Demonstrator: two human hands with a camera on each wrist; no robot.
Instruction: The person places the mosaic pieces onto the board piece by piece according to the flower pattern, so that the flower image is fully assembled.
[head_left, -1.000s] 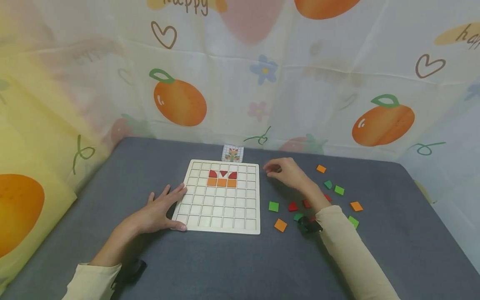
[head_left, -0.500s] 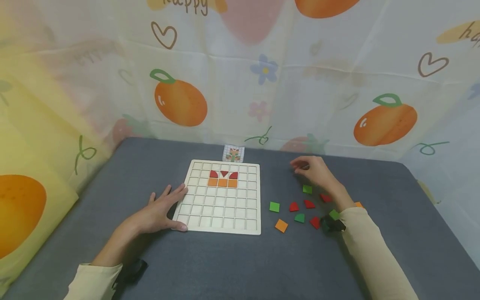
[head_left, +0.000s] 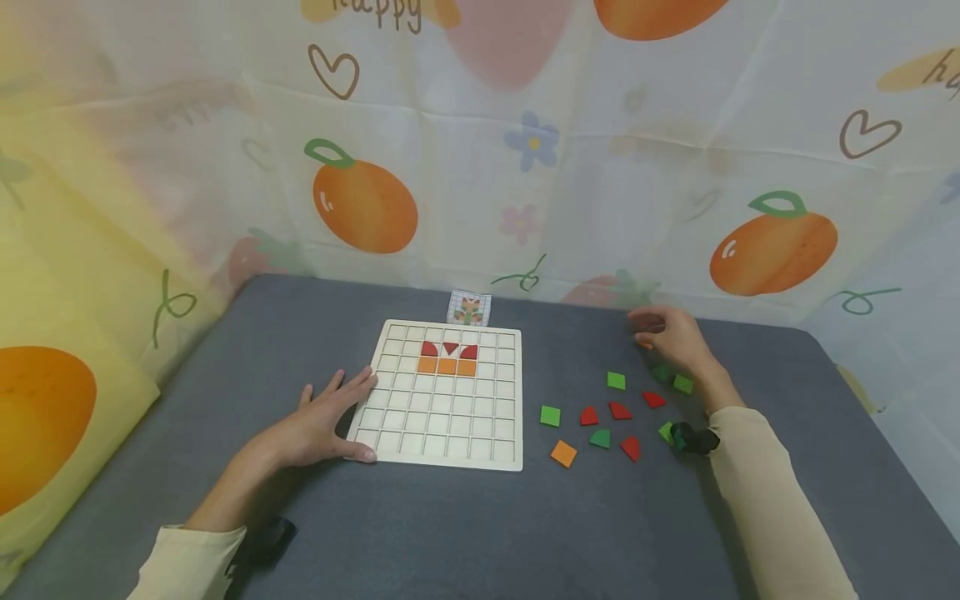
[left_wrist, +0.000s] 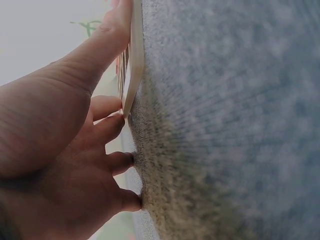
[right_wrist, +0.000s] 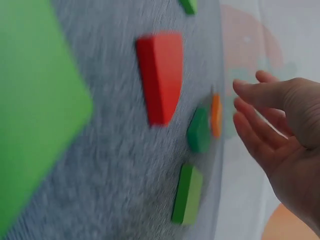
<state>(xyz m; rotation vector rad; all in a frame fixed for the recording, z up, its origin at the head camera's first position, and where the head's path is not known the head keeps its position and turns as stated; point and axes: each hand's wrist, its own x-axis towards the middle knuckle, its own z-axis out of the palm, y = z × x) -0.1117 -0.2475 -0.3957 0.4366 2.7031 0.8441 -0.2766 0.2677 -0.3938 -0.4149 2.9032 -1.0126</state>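
Note:
My left hand [head_left: 318,421] rests on the left edge of a white gridded board [head_left: 435,425], fingers spread and thumb at the near corner. In the left wrist view the board's edge [left_wrist: 134,65] meets thumb and fingertips. On the board, a row of orange squares [head_left: 447,366] lies below red shaped tiles [head_left: 450,348]. My right hand [head_left: 675,337] hovers at the back right, fingers loosely bent with nothing between them. Close by it are an orange tile [right_wrist: 216,116] and a dark green tile [right_wrist: 199,131], both on the table.
Loose red tiles [head_left: 631,448], green squares [head_left: 550,416] and an orange square [head_left: 563,453] lie scattered right of the board. A small picture card [head_left: 469,308] stands behind the board. A printed cloth [head_left: 465,167] hangs along the table's back edge.
My right hand has moved right, from beside the board's upper right corner to above the orange tile at the back. Tiles its arm covered now show. My left hand has stayed put.

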